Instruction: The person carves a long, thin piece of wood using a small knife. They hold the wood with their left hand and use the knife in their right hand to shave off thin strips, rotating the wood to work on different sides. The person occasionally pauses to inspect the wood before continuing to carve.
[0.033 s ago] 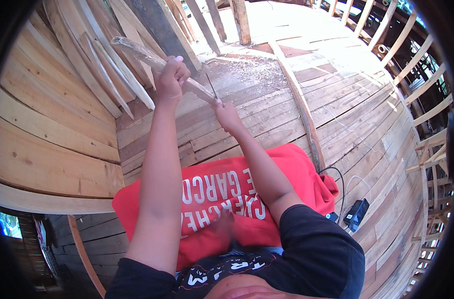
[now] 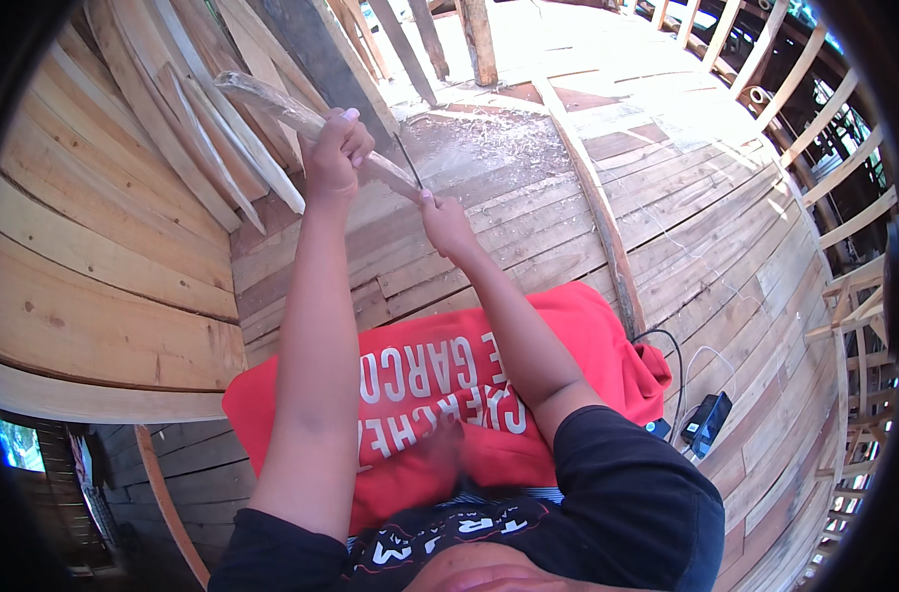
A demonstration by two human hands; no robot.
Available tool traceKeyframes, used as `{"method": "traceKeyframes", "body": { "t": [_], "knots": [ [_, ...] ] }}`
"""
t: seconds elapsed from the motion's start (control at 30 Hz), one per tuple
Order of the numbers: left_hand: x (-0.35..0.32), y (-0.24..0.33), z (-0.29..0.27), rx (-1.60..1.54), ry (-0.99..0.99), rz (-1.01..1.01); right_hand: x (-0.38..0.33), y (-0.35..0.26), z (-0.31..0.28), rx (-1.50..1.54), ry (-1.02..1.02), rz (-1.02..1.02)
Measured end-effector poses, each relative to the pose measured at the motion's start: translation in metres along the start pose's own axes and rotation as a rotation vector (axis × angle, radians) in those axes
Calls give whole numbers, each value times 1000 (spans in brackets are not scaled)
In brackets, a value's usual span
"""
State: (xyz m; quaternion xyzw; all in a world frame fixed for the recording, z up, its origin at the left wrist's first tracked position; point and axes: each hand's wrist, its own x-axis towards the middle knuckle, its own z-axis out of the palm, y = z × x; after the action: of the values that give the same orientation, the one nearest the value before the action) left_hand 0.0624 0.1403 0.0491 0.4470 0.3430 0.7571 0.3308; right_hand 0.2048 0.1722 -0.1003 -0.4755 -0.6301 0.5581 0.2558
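Two hands on one job here: left hand (image 2: 336, 148) is wrapped tight around a long pale wood strip (image 2: 282, 109), holding it up at an angle off the plank floor (image 2: 528, 247) so it stays steady, while right hand (image 2: 445, 222) pinches a thin dark blade (image 2: 408, 163) against its lower end.
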Motion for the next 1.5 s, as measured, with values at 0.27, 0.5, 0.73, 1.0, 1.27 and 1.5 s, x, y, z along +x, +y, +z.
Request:
{"method": "traceKeyframes", "body": {
  "t": [0.27, 0.5, 0.73, 1.0, 1.27, 1.5],
  "knots": [
    [-2, 7, -2, 88, -16, -15, -8, 0, 1, -52, 52, -38],
    [13, -8, 26, -12, -37, -16, 19, 60, -10, -58, 148, 212],
    [10, -16, 54, 37, 175, 59, 10, 28, -7, -23, 244, -323],
    [5, -32, 120, 237, 207, 131, 26, 59, -31, -52, 114, 87],
    [18, -19, 81, 134, 245, 110, 26, 32, -33, 117, -48, 113],
    [13, -9, 60, 164, 324, 175, 26, 5, -9, -19, 2, -128]
  ]
}}
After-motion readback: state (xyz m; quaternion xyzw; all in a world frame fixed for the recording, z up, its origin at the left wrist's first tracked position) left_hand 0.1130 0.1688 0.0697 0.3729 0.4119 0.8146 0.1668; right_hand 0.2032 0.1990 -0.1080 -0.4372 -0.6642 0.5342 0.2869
